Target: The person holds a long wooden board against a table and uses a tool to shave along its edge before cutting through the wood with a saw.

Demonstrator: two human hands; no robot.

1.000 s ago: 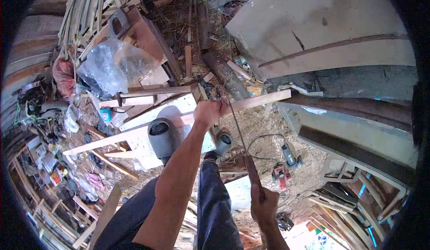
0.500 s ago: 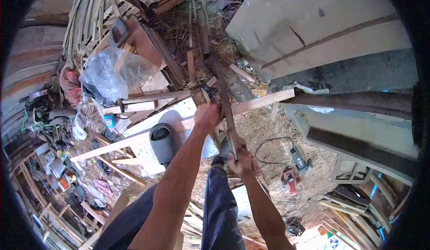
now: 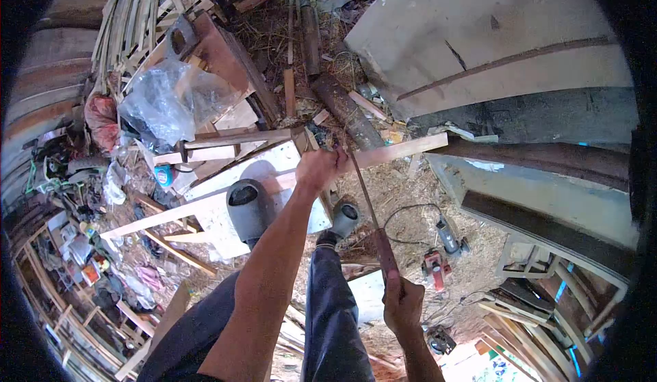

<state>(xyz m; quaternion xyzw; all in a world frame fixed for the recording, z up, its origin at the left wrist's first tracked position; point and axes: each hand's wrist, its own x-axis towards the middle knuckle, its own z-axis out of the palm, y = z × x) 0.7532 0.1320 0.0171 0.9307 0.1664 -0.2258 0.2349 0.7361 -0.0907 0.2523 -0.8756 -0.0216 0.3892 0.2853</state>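
A long pale wooden strip (image 3: 404,152) lies slantwise across a white board (image 3: 212,235). My left hand (image 3: 319,170) is closed round the strip near its middle, by the edge of the board. In my right hand (image 3: 402,301), lower right, is the handle end of a long, thin hand saw (image 3: 369,207). Its narrow blade runs up and left to the strip, just right of my left hand. One shoe (image 3: 249,207) is on the board and strip; the other (image 3: 344,218) is beside the board's right edge.
A red power tool (image 3: 435,270) and a grey corded tool (image 3: 449,237) lie on the sawdust at right. Clear plastic (image 3: 171,105) covers wood at upper left. A large panel (image 3: 472,40) stands upper right. Stacked timber (image 3: 540,344) is at lower right.
My right hand has moved down and right, drawing the saw back with it. The saw now shows as a thin edge instead of a broad face. My left hand keeps nearly the same place.
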